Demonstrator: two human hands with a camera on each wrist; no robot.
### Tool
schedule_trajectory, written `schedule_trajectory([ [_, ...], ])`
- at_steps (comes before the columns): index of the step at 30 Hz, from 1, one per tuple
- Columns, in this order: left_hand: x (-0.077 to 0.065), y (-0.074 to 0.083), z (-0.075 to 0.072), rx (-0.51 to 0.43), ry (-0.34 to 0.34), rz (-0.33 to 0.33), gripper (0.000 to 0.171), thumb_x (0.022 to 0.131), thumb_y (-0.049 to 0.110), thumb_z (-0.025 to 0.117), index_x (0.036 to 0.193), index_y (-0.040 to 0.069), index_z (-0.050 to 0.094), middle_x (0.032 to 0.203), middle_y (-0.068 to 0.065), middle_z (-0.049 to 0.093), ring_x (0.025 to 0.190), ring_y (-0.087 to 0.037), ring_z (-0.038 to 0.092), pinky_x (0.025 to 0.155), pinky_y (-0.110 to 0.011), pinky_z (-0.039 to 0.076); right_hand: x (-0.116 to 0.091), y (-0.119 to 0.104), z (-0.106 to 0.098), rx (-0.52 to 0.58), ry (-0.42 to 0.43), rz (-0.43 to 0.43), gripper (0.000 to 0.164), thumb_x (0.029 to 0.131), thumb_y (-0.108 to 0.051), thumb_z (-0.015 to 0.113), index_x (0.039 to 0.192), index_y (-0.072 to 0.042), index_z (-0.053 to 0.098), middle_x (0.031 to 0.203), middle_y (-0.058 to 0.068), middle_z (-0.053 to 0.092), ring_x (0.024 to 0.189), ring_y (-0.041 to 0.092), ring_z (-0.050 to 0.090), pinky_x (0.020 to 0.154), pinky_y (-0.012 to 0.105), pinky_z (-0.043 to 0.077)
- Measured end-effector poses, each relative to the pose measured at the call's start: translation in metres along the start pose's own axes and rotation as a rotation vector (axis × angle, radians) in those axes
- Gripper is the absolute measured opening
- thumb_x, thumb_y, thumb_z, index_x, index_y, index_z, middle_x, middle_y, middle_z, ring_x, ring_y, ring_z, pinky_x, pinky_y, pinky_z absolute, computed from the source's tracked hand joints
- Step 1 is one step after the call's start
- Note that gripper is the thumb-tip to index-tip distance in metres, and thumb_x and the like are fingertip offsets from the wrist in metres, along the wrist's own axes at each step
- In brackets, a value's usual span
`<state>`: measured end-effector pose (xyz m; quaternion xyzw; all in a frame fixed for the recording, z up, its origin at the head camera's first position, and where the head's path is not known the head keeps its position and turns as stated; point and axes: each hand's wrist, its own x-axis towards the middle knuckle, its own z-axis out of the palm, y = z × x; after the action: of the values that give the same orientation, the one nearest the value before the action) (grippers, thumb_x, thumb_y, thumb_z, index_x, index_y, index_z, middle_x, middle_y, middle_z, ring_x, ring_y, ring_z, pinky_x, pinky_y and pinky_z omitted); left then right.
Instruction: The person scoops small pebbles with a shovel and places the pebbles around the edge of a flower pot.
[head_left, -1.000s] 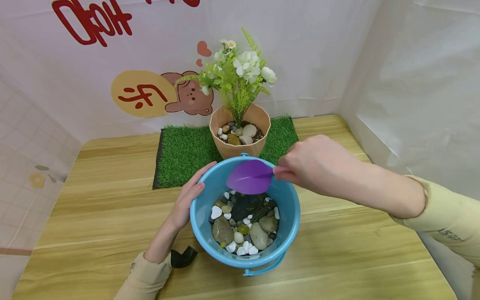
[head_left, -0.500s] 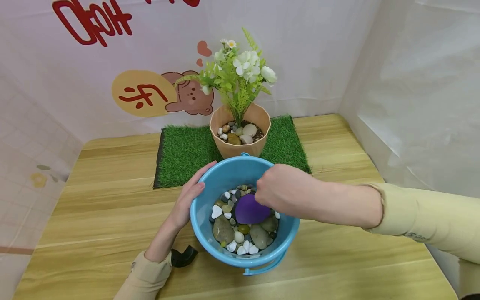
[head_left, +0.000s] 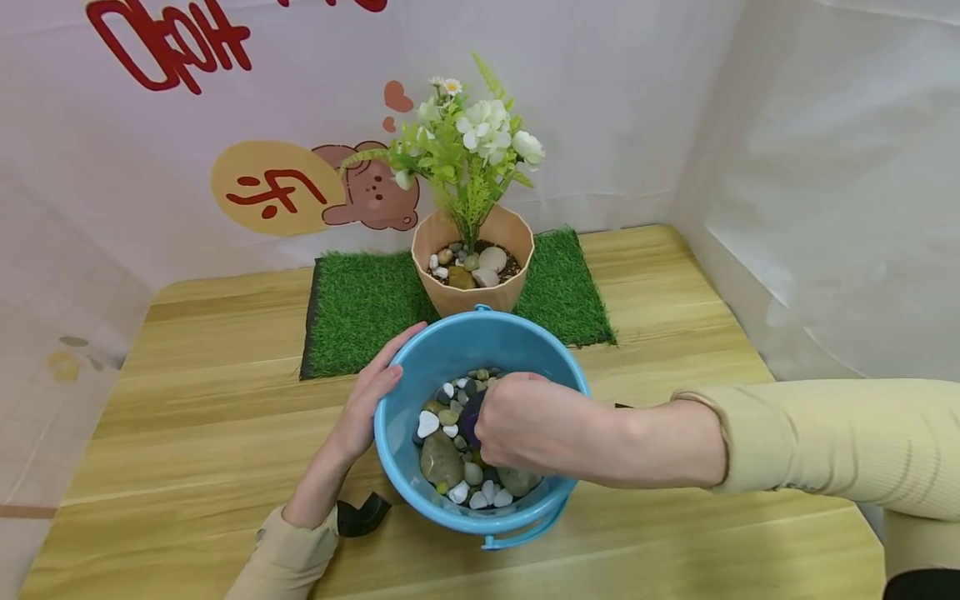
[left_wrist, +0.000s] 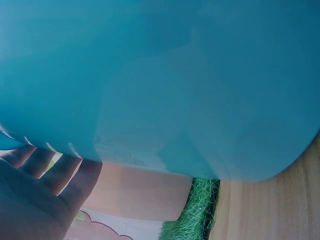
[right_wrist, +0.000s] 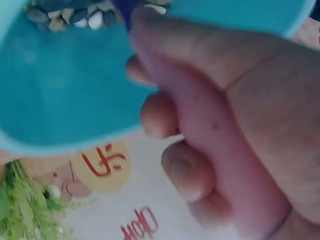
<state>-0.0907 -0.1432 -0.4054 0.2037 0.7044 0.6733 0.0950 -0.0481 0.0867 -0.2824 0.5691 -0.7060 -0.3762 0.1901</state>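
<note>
My right hand (head_left: 528,425) reaches down inside a light blue bucket (head_left: 480,337). It grips the pink handle (right_wrist: 215,130) of a small hand trowel, fingers wrapped round it in the right wrist view. Part of the trowel's purple blade (head_left: 468,419) shows beside the knuckles, low over the stones; the rest is hidden behind the hand. Pebbles and larger stones (head_left: 442,458), grey, white and yellowish, cover the bucket's bottom. My left hand (head_left: 369,400) rests against the bucket's left side, thumb at the rim. Straight, spread fingers (left_wrist: 80,185) lie along the outer wall in the left wrist view.
Just behind the bucket stands a tan flowerpot (head_left: 476,298) with white flowers (head_left: 483,129), on a green turf mat (head_left: 360,308). A black bent piece (head_left: 363,515) is by the left sleeve. The bucket's handle (head_left: 525,533) hangs at the front. Printed white sheeting (head_left: 600,108) borders the wooden table (head_left: 675,317).
The right hand has gone down and slightly left into the bucket with the trowel, from above the stones to low among them. The left hand has stayed at the bucket's side.
</note>
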Motion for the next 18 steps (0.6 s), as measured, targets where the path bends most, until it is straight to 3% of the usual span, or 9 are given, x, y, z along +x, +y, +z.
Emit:
schedule_trajectory([
  [4,0.001,0.001,0.0,0.008,-0.006,-0.002,0.049,0.1,0.022,0.028,0.15,0.024,0.03,0.15,-0.012,0.039,0.128,-0.015,0.052,0.099,-0.047,0.048,0.002,-0.002,0.002,-0.008,0.001,-0.042,0.033,0.075,-0.007,0.047,0.048,-0.023,0.039,0.045,-0.007,0.026,0.042,0.011,0.021,0.04,0.025,0.016],
  [8,0.0,0.002,0.0,0.027,0.008,0.006,0.049,0.1,0.022,0.028,0.149,0.024,0.031,0.15,-0.011,0.039,0.128,-0.012,0.052,0.098,-0.037,0.05,0.006,-0.002,0.005,0.013,0.023,-0.042,0.035,0.076,-0.006,0.049,0.047,-0.025,0.043,0.045,-0.008,0.028,0.042,0.011,0.022,0.041,0.027,0.016],
  [11,0.0,0.002,0.0,0.028,0.009,0.012,0.049,0.1,0.022,0.028,0.149,0.024,0.031,0.15,-0.011,0.039,0.128,-0.01,0.051,0.098,-0.033,0.05,0.009,-0.001,0.008,0.04,0.037,-0.038,0.035,0.077,-0.008,0.052,0.049,-0.027,0.049,0.044,-0.012,0.037,0.041,0.008,0.028,0.04,0.024,0.022],
  [15,0.0,0.002,0.0,0.029,0.0,0.012,0.049,0.1,0.022,0.027,0.15,0.024,0.03,0.15,-0.012,0.039,0.129,-0.013,0.05,0.1,-0.038,0.049,0.012,0.004,0.014,0.11,0.032,-0.045,0.027,0.081,-0.017,0.06,0.058,-0.032,0.062,0.053,-0.014,0.057,0.045,0.007,0.046,0.045,0.022,0.038],
  [18,0.0,0.001,0.0,0.034,0.0,0.008,0.049,0.1,0.023,0.027,0.15,0.025,0.03,0.15,-0.011,0.039,0.131,-0.019,0.049,0.1,-0.047,0.047,0.013,0.007,0.021,0.158,0.021,-0.066,0.024,0.083,-0.021,0.064,0.063,-0.033,0.064,0.058,-0.014,0.063,0.049,0.007,0.053,0.047,0.022,0.041],
])
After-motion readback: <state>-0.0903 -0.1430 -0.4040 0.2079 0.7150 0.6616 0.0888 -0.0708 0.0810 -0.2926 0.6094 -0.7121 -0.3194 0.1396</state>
